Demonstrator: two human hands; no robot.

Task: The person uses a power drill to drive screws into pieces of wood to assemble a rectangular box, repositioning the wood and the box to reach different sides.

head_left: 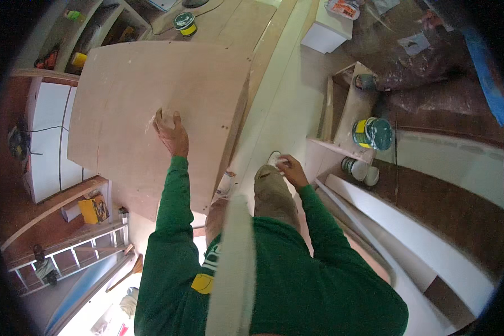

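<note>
Left hand is out over the wood panel, fingers bent, with a pale bit by the fingertips. Can't tell if that's something pinched or just dust, or how hard the hand is pressing. Right hand is down by the right knee, fingers curled in close to a white thing; can't tell if it's gripping it or just in front of it.

Biggest item is the wood panel itself, filling the area left of centre under the left hand, with dark dots near its right edge. Over on the right there's a long white board lying at a slant. A blurry pale strip runs up from the bottom edge and hides the middle of the green top. The ladder is lower left, its far end fading into the dark rim. The wooden frame stands right of the pale floor, and the dark mess above it is too murky to read. One tub, green and yellow, is at the frame's near end; a similar bucket is past the panel's far edge. Yellow box sits left of the panel. Smallest is the white thing by the right hand, maybe a shoe, partly covered.
</note>
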